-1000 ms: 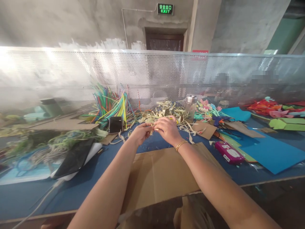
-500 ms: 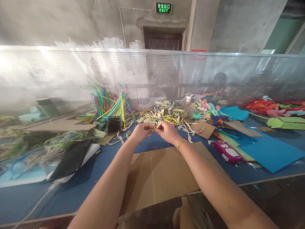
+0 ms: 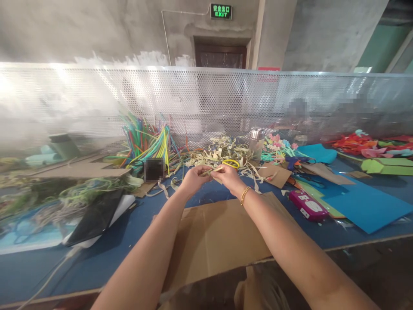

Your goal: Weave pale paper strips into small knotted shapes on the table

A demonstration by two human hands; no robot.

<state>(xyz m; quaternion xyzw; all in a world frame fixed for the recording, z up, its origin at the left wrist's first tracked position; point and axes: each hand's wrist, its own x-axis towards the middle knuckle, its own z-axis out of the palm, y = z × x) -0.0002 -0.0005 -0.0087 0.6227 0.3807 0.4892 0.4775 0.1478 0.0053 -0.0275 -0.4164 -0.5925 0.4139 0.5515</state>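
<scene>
My left hand and my right hand meet in the middle of the view, both closed in a pinch. Between the fingertips runs a thin pale strip, gripped from both sides; its exact kind is too small to make out. Just behind them lies a heap of pale, dried-looking strips. A yellow ring-shaped thing rests beyond my right hand. Under my forearms is a flat sheet of brown cardboard at the table's near edge.
Bundled coloured stems stand at the back left. A glass bottle rises behind my right hand. Rightward lie a purple case and blue sheets; leftward, a black flat device and tangled greenish fibres. A perforated screen borders the table.
My fingers have shifted their hold. The pale strip, largely hidden and tilted up before, now lies flatter and shows more length between my hands. The things on the table have stayed put.
</scene>
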